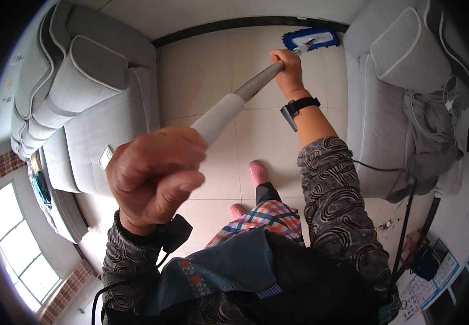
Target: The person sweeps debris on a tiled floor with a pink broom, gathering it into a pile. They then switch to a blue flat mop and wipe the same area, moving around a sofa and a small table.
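A flat mop with a blue fringed head (333, 40) lies on the tiled floor near the far wall, at the right. Its metal pole (259, 82) slants back toward me and ends in a white sleeve-like grip (219, 118). My right hand (288, 69) is wrapped around the lower pole, close to the mop head. Nearer to me, my left hand (155, 174) is curled around the upper end of the white grip, its fingers slightly blurred. The very end of the handle is hidden by this hand.
Grey sofas stand on both sides, one left (96, 118) and one right (381, 134). A dark baseboard (238, 28) edges the far wall. Grey clothing (429, 134) drapes the right sofa; a cable (377, 165) runs from it toward my right arm. Pink shoes (257, 172) are below me.
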{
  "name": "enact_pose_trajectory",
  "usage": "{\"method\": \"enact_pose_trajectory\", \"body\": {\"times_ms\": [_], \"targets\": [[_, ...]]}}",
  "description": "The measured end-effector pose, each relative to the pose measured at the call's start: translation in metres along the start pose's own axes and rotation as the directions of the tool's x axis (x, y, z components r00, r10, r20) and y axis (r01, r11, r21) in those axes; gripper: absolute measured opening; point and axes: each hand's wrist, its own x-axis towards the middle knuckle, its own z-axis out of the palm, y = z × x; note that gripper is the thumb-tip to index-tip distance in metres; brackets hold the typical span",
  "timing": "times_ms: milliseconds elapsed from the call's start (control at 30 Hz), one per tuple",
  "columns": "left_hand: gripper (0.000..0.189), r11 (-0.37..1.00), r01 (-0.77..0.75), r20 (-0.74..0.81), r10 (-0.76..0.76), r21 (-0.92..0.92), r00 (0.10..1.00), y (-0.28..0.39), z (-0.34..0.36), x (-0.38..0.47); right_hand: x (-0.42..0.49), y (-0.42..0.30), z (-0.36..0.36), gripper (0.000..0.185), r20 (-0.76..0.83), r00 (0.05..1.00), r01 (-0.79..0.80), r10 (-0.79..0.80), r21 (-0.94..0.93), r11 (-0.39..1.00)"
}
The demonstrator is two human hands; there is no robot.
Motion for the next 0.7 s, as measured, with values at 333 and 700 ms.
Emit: {"method": "enact_pose_trajectory", "body": {"times_ms": [333,700], "targets": [[0.027,0.987,-0.158,0.393,0.156,-0.027,0.906,0.075,0.028,-0.022,-0.082,-0.073,-0.065,0.006,-0.15,0.954,-0.248,0.259,0.086,0.965],[0.022,0.967,-0.022,0.819,0.227,-0.254,0.528,0.204,0.017,-0.055,-0.204,-0.253,-0.175,0.019,-0.168,0.94,-0.306,0.296,-0.04,0.951]]}}
